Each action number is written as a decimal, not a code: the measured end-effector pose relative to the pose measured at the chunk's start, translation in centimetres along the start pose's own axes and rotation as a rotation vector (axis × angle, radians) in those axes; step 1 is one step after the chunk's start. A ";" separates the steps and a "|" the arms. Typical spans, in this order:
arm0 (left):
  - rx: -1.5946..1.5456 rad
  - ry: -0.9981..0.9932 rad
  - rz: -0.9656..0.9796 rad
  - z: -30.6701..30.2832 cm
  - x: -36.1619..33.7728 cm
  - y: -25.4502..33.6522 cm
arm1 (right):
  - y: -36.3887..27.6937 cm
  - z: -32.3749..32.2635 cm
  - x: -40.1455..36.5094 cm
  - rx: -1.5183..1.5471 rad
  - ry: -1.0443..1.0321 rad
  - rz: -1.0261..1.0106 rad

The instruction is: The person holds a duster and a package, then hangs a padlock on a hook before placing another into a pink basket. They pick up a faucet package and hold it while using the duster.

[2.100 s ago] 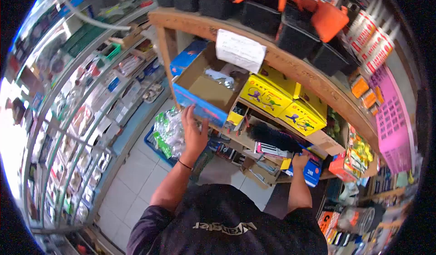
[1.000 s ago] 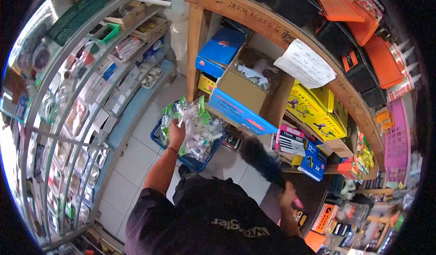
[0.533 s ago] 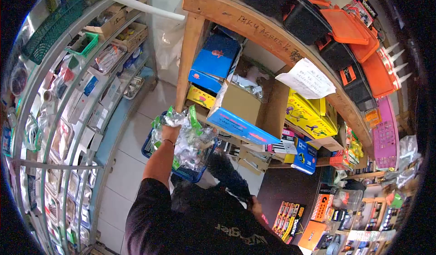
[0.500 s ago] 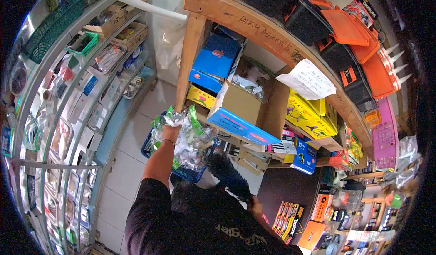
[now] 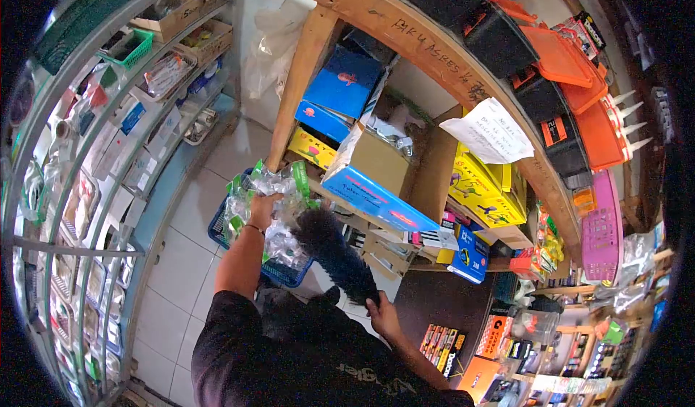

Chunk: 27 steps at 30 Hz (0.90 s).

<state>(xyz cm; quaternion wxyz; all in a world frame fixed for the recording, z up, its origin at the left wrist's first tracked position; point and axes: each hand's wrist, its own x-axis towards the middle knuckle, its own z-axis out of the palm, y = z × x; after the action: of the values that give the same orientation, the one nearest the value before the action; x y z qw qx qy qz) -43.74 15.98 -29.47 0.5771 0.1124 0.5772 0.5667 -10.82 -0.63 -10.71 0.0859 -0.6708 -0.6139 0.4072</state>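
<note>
below the wooden shelf (image 5: 308, 66), your left hand (image 5: 262, 208) grips clear packets (image 5: 279, 182) over the blue basket (image 5: 217, 232) while your right hand (image 5: 382, 314), clamped on the black duster (image 5: 334, 256), touches bristles to them, dusting seemingly barely begun.

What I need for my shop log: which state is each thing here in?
left hand, closed on the packets
packets, bunched, held above the blue basket
right hand, closed on the duster handle
duster, tilted, bristles at the packets
blue basket, on the floor, part full
blue-fronted box, open-topped, tilted forward
</note>
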 end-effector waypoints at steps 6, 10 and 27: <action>-0.193 -0.011 0.024 0.1 -4.3 0.8 | -0.5 -0.6 0.4 0.063 -0.095 -0.013; -0.201 -0.252 0.395 -1.2 -9.0 -0.3 | -1.5 -1.4 0.6 -0.043 -0.153 -0.030; -0.874 -0.461 0.128 -1.2 -18.6 3.0 | -7.6 -2.1 2.0 -0.106 -0.217 -0.570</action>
<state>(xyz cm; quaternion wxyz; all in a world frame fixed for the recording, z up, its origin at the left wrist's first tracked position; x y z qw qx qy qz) -40.54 1.75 -17.43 0.6469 0.0176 0.1348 0.7504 -15.31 3.74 -5.53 0.0957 -0.4277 -0.8032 0.4034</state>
